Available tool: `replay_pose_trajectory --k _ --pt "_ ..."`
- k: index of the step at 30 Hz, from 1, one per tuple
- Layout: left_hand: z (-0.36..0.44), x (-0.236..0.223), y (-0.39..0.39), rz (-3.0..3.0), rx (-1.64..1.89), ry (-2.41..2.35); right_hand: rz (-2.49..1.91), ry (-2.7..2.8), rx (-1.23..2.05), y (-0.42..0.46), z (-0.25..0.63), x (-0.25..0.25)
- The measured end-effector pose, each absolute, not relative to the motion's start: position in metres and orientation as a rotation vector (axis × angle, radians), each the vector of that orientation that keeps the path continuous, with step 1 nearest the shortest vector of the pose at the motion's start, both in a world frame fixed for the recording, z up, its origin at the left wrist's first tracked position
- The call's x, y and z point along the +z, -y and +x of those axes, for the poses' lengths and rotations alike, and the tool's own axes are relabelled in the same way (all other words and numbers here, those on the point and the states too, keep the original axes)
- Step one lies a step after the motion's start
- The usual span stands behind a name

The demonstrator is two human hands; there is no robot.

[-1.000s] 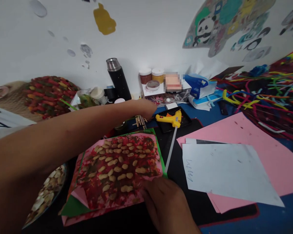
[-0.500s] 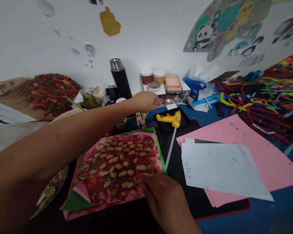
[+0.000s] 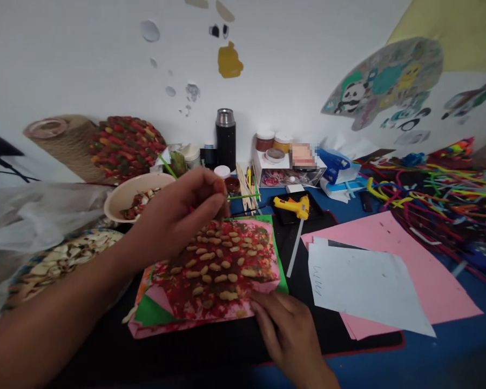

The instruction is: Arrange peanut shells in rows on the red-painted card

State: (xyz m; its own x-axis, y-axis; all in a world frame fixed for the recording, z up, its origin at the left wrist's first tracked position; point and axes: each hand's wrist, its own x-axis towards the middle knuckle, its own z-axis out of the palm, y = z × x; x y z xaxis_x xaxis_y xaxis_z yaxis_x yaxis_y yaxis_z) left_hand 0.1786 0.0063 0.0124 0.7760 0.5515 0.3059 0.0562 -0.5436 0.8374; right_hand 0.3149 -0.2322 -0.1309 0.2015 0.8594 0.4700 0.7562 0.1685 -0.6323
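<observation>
A pink sheet smeared with red and dark green paint (image 3: 168, 283) lies over green paper (image 3: 156, 312), its lower left corner folded. Several peanuts in their shells (image 3: 228, 296) sit in rows on the paint. My left hand (image 3: 178, 216) hovers above the sheet's upper left part, thumb and fingers pinched. An orange-red bit shows at its fingertips, too small to name. At the lower right edge of the sheet my right hand (image 3: 289, 329) rests palm down, thumb and forefinger close together on the paper's edge.
At the left stand a bowl of scraps (image 3: 119, 200) and a plate of shells (image 3: 65, 259). Behind are a black flask (image 3: 225, 141), paint jars (image 3: 264, 141) and wooden sticks (image 3: 247, 189). A yellow glue gun (image 3: 294, 206), loose papers (image 3: 364, 275) and pipe cleaners (image 3: 441, 173) lie rightward.
My left hand has drawn back from beside the paint jars to above the painted sheet. The camera view has shifted. My right hand stays at the sheet's lower right edge.
</observation>
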Motion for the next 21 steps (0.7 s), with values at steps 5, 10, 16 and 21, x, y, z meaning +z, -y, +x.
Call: replay_pose_trajectory --k 5,10,16,21 --pt "0.118 -0.006 0.0 2.075 0.702 -0.751 -1.485 1.64 0.375 0.234 0.304 -0.106" --pt "0.094 -0.033 0.002 1.885 0.663 -0.994 -1.649 1.159 0.565 0.191 0.32 -0.068" --pt "0.075 -0.062 -0.002 1.636 0.652 -0.95 -1.502 0.658 0.779 0.109 0.345 -0.087" --pt "0.071 -0.069 -0.008 1.55 0.729 -0.862 -1.456 0.603 0.776 0.073 0.349 -0.101"
